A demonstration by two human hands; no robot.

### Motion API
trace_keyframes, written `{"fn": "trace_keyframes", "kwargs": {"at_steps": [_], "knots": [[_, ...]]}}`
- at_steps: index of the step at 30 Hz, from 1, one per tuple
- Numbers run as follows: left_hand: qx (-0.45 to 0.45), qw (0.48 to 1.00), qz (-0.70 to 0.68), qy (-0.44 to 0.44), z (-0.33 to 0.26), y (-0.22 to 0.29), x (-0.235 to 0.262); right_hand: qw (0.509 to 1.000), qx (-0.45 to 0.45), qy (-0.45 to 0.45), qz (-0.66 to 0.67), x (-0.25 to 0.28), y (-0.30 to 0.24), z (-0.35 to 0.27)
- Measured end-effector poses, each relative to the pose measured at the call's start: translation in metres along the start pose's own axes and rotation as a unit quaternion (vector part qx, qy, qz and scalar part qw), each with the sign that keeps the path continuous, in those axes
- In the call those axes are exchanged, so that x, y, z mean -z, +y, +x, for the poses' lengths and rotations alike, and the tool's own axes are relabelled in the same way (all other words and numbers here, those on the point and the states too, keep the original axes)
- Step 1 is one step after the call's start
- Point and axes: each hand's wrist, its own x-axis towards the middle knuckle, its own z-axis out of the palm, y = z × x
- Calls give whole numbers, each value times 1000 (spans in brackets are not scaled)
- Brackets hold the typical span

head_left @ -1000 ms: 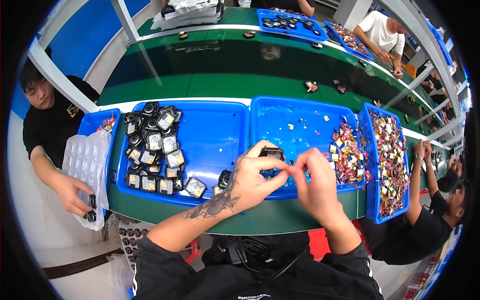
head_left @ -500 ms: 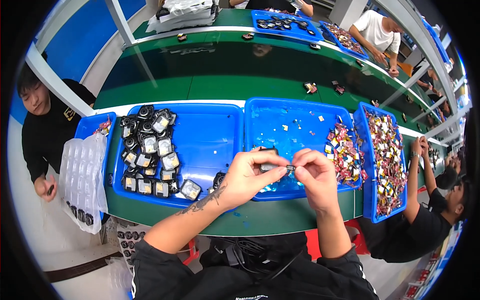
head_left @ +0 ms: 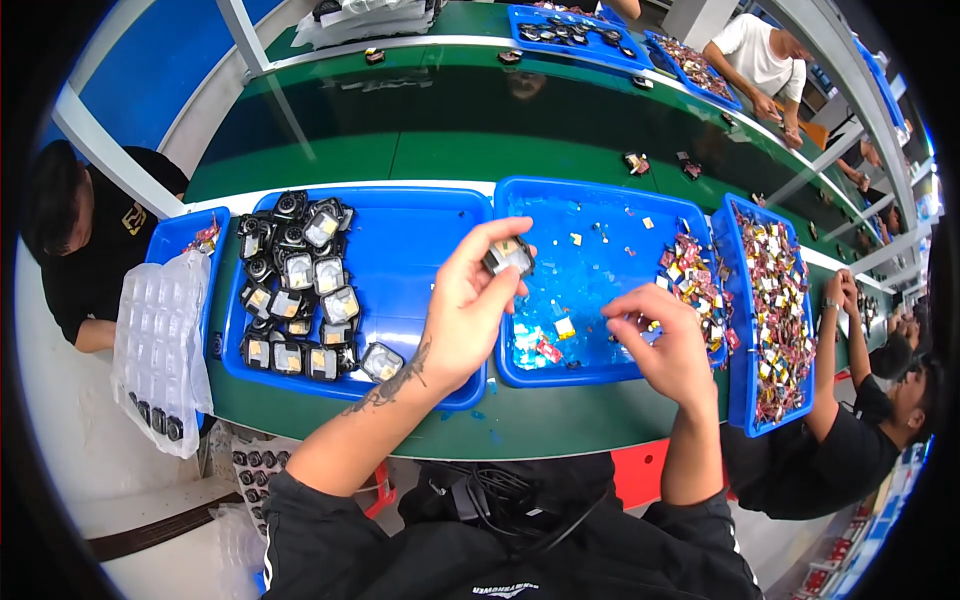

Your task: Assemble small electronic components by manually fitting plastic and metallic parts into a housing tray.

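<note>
My left hand (head_left: 462,312) grips a small black device housing (head_left: 508,257) with a pale, clear-covered face, held over the inner edges of two blue trays. Fingers and thumb wrap its sides. To the right, my right hand (head_left: 668,345) hovers above the parts tray (head_left: 590,376) with thumb and forefinger drawn close in a pinch. Anything between those fingertips is too small to tell. Below lie scattered clear bits, a red-and-white piece (head_left: 548,350) and a heap of small red boards with wires (head_left: 690,270). Several similar black housings (head_left: 298,270) fill the left part of the left tray (head_left: 420,250).
A narrow blue tray (head_left: 738,400) heaped with wired red boards stands at the right. Clear plastic blister trays (head_left: 165,330) lie at the left, near a co-worker in black (head_left: 100,240). A green conveyor belt (head_left: 450,155) runs behind, carrying loose parts. Other people sit along the right.
My hands have parted. The left has risen with the housing and turned its pale face up; the right has moved right from the small part between them. The left co-worker's head has lowered.
</note>
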Motion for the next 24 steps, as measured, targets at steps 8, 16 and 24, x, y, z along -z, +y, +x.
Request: {"fn": "trace_keyframes", "kwargs": {"at_steps": [8, 16, 24], "knots": [[-51, 993, 101, -30, 0, -8, 3, 952, 106, -270, -97, -3, 10, 14], [-12, 980, 193, -55, -1, -1, 5, 942, 143, -289, -88, -11, 21, 15], [-1, 968, 239, -70, -3, 0, 1, 930, 220, -272, -111, -12, 20, 17]]}}
